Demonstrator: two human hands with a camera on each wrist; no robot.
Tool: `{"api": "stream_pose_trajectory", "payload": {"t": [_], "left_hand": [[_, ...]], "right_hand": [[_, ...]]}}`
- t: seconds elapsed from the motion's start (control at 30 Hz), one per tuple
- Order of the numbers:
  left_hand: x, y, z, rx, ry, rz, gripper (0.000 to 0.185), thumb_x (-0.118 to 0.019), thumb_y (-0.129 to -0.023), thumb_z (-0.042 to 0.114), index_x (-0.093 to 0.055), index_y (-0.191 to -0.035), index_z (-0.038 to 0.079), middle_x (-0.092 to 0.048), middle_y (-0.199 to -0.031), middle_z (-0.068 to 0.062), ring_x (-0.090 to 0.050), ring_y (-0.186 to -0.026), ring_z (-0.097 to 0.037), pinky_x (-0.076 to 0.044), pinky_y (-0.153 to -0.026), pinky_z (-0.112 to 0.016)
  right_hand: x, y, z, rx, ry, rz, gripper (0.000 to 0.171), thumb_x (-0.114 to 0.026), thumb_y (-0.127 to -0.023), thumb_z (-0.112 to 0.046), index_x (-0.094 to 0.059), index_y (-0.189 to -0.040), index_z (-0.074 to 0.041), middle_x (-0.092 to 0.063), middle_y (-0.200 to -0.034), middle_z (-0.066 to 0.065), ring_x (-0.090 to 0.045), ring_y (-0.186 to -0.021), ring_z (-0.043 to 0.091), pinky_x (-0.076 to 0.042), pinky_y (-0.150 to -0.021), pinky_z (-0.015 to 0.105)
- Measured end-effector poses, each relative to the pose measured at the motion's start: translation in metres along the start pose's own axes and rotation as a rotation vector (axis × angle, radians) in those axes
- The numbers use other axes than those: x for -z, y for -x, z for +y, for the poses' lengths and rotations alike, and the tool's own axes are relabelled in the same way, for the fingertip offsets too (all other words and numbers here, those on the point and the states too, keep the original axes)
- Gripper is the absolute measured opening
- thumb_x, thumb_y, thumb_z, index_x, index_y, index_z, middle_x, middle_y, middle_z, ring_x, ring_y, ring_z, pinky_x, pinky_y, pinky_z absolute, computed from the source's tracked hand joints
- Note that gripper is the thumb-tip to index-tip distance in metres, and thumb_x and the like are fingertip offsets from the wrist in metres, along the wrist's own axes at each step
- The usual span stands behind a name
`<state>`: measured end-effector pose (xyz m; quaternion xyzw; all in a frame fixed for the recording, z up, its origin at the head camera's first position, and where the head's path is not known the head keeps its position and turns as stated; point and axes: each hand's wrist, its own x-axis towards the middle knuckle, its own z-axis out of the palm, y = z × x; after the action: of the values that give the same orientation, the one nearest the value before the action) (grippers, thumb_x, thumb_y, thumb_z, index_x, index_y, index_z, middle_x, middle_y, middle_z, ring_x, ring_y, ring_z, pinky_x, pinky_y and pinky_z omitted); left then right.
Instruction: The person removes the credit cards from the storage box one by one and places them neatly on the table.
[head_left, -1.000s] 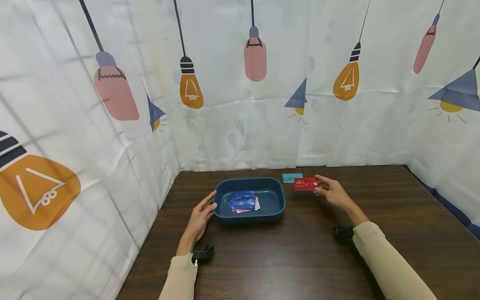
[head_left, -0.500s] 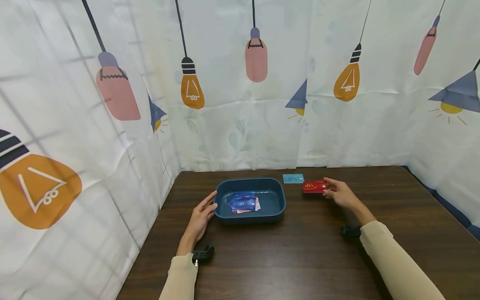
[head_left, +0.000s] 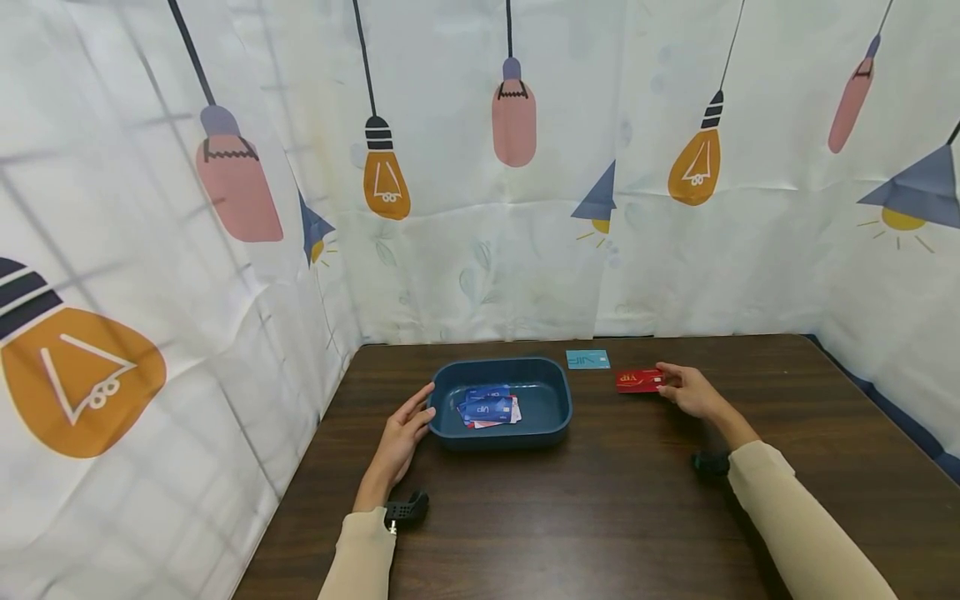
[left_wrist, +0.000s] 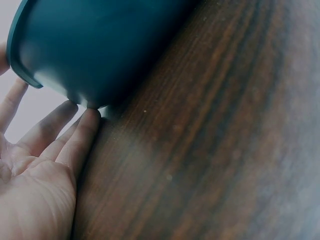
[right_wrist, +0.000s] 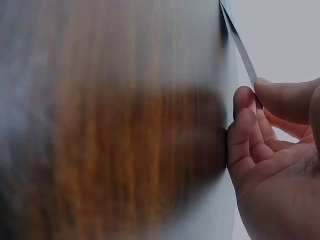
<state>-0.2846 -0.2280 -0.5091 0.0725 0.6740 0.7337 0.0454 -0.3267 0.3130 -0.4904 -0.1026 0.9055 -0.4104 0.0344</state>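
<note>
- Head view: the right hand (head_left: 693,392) pinches the right end of a red VIP card (head_left: 640,381), thumb above and fingers below, low over the dark wooden table (head_left: 600,517).
- The red VIP card lies to the right of the blue tray (head_left: 501,402), well apart from its right rim, with bare wood between them.
- A light blue card (head_left: 588,359) lies flat near the table's far edge, just behind and left of the red one, not touching it.
- The left hand (head_left: 401,437) rests with straight, relaxed fingers against the tray's left wall, holding nothing.
- In the tray lies a loose stack of blue VIP cards (head_left: 487,407), with white and reddish edges showing beneath; the tray floor to their right is bare.
- The tray sits toward the table's left; broad bare wood lies to the near side and the right, and a curtain printed with lamps (head_left: 480,167) closes off the far and side edges.
- Left wrist view: the fingertips (left_wrist: 90,117) touch the tray (left_wrist: 100,45) at its lower corner where it meets the wood (left_wrist: 225,150); the palm lies open.
- Right wrist view: thumb (right_wrist: 285,100) and forefinger clamp the thin card edge (right_wrist: 240,45); the table beside them is blurred.
</note>
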Motion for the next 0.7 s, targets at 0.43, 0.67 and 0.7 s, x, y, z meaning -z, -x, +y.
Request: {"api": "stream_pose_trajectory", "payload": {"t": [0.43,0.67,0.7], "left_hand": [[0.001,0.0,0.001,-0.009,-0.01,-0.005,0.053,-0.058,-0.105,0.022,-0.044,-0.156,0.019,-0.039,-0.163,-0.012,-0.04,-0.148,-0.03,-0.05,-0.1,-0.018],[0.0,0.0,0.0,0.003,-0.003,-0.003,0.053,-0.058,-0.105,0.022,-0.044,-0.156,0.019,-0.038,-0.163,-0.012,-0.04,-0.148,-0.029,-0.05,-0.099,-0.018],[0.0,0.0,0.0,0.004,0.001,-0.001,0.052,-0.058,-0.105,0.022,-0.045,-0.156,0.019,-0.038,-0.163,-0.012,-0.04,-0.148,-0.029,-0.05,-0.099,-0.018]], "right_hand": [[0.014,-0.008,0.0,-0.043,0.005,-0.082,0.058,-0.051,-0.105,-0.005,-0.027,-0.153,0.017,-0.044,-0.139,0.041,-0.052,-0.107,0.035,-0.049,-0.077,0.031],[0.017,-0.017,0.005,-0.06,0.005,-0.095,0.058,-0.051,-0.106,-0.006,-0.027,-0.154,0.014,-0.043,-0.139,0.041,-0.051,-0.103,0.034,-0.048,-0.078,0.032],[0.017,-0.019,0.005,-0.058,0.007,-0.096,0.058,-0.05,-0.106,-0.006,-0.027,-0.154,0.015,-0.043,-0.138,0.041,-0.052,-0.102,0.033,-0.049,-0.078,0.032]]}}
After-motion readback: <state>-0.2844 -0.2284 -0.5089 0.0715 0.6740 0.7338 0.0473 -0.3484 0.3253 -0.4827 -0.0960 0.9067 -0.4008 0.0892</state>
